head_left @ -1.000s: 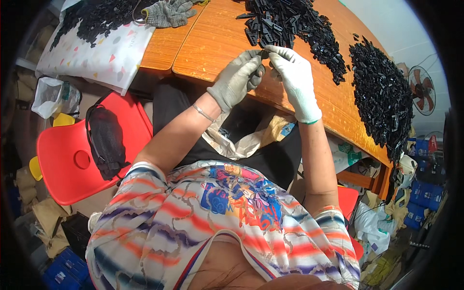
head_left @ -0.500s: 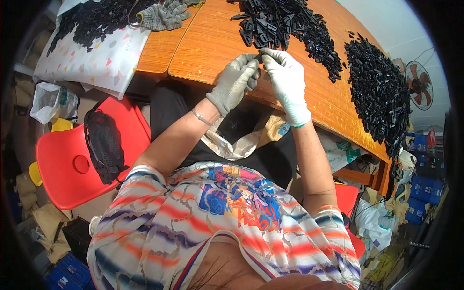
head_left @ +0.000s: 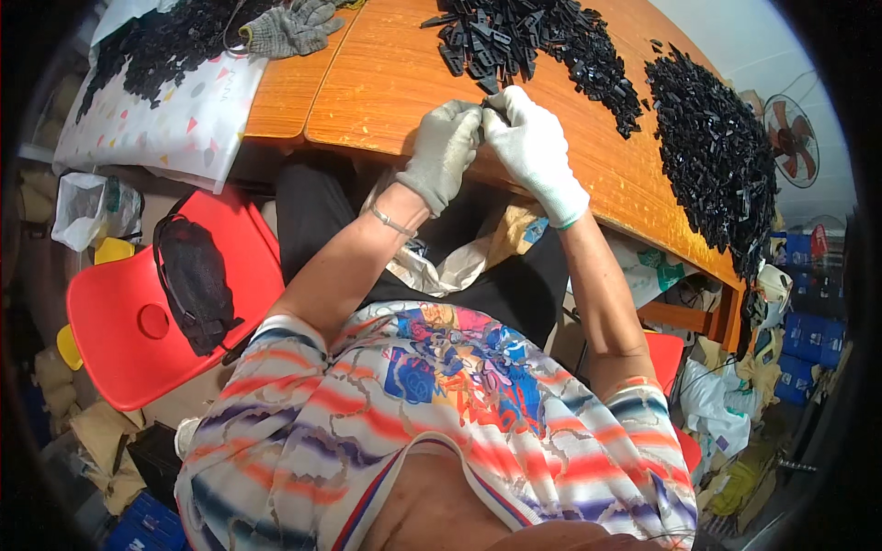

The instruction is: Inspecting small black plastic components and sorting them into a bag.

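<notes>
My left hand (head_left: 439, 154), in a greyish glove, and my right hand (head_left: 535, 151), in a white glove, meet at the front edge of the wooden table (head_left: 367, 101). Their fingers are closed together around a small black plastic piece (head_left: 486, 105), mostly hidden by the fingertips. Just beyond them lies a heap of long black plastic pieces (head_left: 487, 46). It runs rightward into a heap of smaller black parts (head_left: 595, 78). A larger heap of black parts (head_left: 707, 151) covers the table's right end.
More black parts (head_left: 170, 55) lie on a patterned white sheet (head_left: 197, 119) at far left, near grey knitted gloves (head_left: 296, 31). Below the table edge, an opened bag (head_left: 455, 274) sits between my legs. A red chair (head_left: 110, 312) holds a black pouch (head_left: 195, 280). A fan (head_left: 792, 142) stands at right.
Both hands have shifted slightly left, and the right fingers have closed in tighter over the black piece. The whole view has tilted a little.
</notes>
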